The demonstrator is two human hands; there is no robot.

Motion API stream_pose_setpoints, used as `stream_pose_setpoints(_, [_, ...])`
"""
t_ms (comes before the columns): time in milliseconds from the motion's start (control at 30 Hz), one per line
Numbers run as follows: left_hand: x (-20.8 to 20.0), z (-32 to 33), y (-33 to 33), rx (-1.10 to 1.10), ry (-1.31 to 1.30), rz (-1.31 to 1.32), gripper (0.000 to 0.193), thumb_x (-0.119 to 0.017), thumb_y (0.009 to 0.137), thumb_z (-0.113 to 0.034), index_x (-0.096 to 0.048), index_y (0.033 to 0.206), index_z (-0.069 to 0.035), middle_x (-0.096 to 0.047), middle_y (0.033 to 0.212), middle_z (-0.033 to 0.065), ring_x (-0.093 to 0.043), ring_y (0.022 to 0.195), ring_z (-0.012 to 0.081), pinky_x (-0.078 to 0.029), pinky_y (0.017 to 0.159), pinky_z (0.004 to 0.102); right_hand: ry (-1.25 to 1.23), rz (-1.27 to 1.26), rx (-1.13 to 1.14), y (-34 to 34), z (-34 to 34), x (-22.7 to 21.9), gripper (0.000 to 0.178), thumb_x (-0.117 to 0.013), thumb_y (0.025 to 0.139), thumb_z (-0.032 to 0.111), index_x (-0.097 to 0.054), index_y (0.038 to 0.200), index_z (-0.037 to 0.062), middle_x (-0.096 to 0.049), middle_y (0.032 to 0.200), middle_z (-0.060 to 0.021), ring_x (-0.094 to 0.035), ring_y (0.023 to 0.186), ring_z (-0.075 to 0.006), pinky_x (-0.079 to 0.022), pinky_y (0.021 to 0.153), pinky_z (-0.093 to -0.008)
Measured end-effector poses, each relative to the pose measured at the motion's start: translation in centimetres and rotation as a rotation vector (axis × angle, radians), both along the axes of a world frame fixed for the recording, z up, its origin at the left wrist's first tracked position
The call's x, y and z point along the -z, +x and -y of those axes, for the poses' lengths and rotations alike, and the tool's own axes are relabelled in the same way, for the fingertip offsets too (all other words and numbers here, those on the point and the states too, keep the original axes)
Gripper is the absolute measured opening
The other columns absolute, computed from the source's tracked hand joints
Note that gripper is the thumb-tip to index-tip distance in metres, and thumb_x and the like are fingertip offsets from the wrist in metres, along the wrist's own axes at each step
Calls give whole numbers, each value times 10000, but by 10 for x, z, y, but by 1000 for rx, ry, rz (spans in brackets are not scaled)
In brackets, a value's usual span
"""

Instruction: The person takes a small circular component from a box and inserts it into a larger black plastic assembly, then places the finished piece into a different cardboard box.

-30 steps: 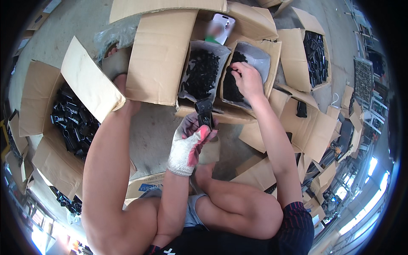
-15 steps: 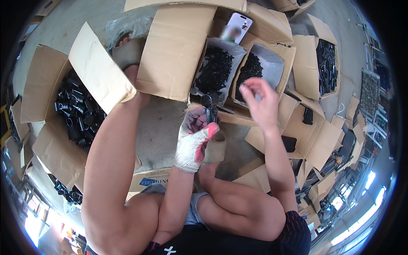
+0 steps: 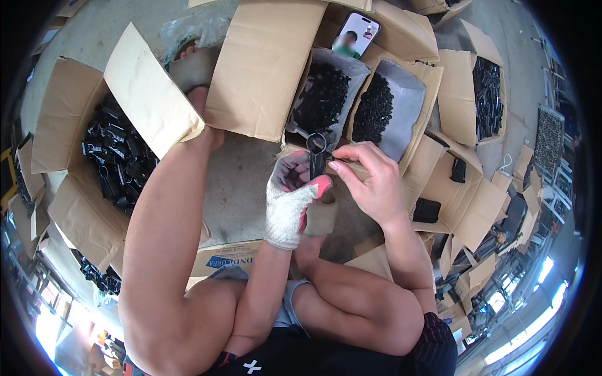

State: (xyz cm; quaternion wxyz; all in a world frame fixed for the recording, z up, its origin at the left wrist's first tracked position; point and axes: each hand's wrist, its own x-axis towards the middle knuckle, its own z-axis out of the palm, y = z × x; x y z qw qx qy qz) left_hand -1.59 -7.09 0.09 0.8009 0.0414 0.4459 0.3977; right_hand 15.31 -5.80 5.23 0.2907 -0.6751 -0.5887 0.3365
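Note:
My left hand (image 3: 288,203), in a white glove with a red palm side, grips a black ringed part (image 3: 318,164), holding it upright with its ring at the top. Bare and closed in a pinch, my right hand (image 3: 375,182) meets the right side of this part. Its fingertips press on a small dark piece at the part's edge, whose exact shape I cannot make out. Just beyond my hands are two grey bins inside a carton. Small black pieces (image 3: 321,94) lie in the left bin, and finer black pieces (image 3: 372,108) fill part of the right bin.
At the left an open carton (image 3: 66,119) holds many black ringed parts (image 3: 116,153). A phone (image 3: 356,36) leans behind the bins. Another carton (image 3: 456,81) of black parts stands at the right, with an open carton (image 3: 467,203) nearer me. My legs frame the workspace.
My right hand has come down and left from above the right bin to the ringed part. My left hand still holds that part, its ring now turned to face the camera more.

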Motion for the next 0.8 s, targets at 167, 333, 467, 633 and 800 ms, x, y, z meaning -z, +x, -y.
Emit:
stream_pose_setpoints(167, [2, 1, -1, 19, 1, 7, 554, -791, 819, 76, -568, 1317, -21, -691, 1166, 102, -681, 1033, 168, -589, 897, 308, -27, -38, 20, 0, 2, 4, 154, -780, 862, 58, -696, 977, -1, -715, 924, -124, -694, 850, -300, -543, 749, -381])
stream_pose_setpoints(333, [1, 1, -1, 13, 16, 17, 566, -792, 810, 85, -565, 1319, -19, -689, 1165, 101, -681, 1023, 173, -589, 890, 312, -38, -48, 34, -1, 4, 9, 166, -785, 875, 89, -687, 976, 0, -700, 908, -129, -683, 832, -299, -539, 741, -388])
stream_pose_setpoints(467, [-2, -1, 1, 7, -2, 37, 565, -795, 800, 92, -573, 1308, -16, -690, 1162, 99, -684, 1009, 174, -589, 889, 312, -45, -20, 7, 0, 7, 12, 173, -765, 905, 108, -652, 984, 3, -673, 904, -138, -666, 813, -315, -533, 720, -395])
stream_pose_setpoints(633, [-2, -1, 0, 0, -6, 34, 544, -785, 806, 100, -584, 1299, -12, -697, 1153, 103, -690, 1007, 175, -588, 894, 309, -8, 32, -30, -4, 10, 19, 170, -734, 933, 108, -616, 997, 4, -655, 915, -148, -657, 810, -334, -535, 713, -402])
stream_pose_setpoints(800, [4, 2, 3, 25, -36, 47, 507, -759, 843, 87, -582, 1309, -6, -700, 1167, 110, -694, 1008, 176, -586, 899, 305, 24, 37, -36, -2, 18, 21, 180, -719, 946, 109, -624, 1065, 11, -675, 945, -151, -673, 836, -323, -542, 726, -410])
